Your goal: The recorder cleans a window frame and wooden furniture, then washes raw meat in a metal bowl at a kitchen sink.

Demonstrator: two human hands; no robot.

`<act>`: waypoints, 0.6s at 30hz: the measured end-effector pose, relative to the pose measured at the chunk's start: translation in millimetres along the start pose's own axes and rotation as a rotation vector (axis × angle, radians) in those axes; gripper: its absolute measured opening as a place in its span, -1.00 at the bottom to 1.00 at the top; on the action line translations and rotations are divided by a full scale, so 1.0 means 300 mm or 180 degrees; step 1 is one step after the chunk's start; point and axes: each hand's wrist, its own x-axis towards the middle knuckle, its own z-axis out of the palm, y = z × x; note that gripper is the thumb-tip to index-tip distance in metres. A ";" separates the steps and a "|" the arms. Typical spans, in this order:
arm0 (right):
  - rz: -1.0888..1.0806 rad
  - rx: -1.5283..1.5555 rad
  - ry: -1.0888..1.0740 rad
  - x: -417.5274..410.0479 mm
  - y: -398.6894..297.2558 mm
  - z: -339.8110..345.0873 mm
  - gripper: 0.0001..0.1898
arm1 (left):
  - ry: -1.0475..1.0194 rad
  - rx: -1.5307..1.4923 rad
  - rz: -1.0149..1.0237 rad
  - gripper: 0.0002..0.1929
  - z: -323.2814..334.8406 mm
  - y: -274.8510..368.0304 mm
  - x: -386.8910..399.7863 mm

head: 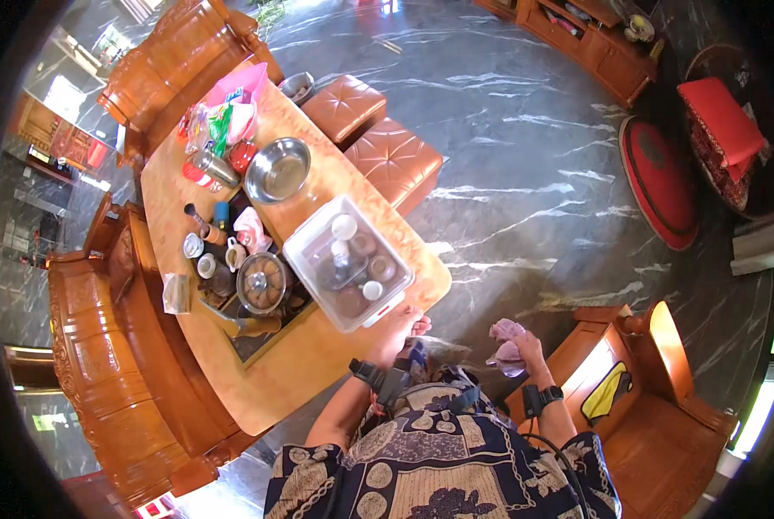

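My right hand [528, 348] grips a crumpled pinkish-purple cloth [509, 344] over the floor, to the right of the table. Near the table's rounded corner is my left hand [405, 325], beside the near end of a clear lidded plastic box [348, 263]; its fingers are loosely curled, and nothing shows in them. Through the lid, white cups and other round items are visible. Behind the box, a steel basin [278, 170] rests on the tabletop [283, 383]. Left of the box, a glass-lidded round container [262, 282] stands among small cups on the dark tea tray area.
Two brown leather stools [397, 162] adjoin the table's far side. A carved wooden sofa [111, 389] runs along its left. On the wooden chair [653, 422] at right lies a yellow and black cloth [606, 394]. A pink plastic container [247, 84] and bags occupy the table's far end.
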 end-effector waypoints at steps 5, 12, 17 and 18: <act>-0.0440 0.1669 -0.0049 0.142 -0.227 -0.159 -0.58 | -0.0432 0.0198 -0.0086 -0.82 0.207 0.118 0.190; -0.0717 0.1807 -0.0508 0.426 -0.459 -0.431 -0.53 | -0.0371 -0.0023 0.0067 -0.86 0.487 0.138 0.675; -0.0784 0.1457 -0.0381 0.498 -0.566 -0.664 -0.53 | -0.0552 -0.0036 0.0134 -0.88 0.710 0.298 0.856; -0.0790 0.1466 -0.0390 0.523 -0.553 -0.682 -0.53 | -0.0728 -0.0003 0.0141 -0.86 0.737 0.319 0.880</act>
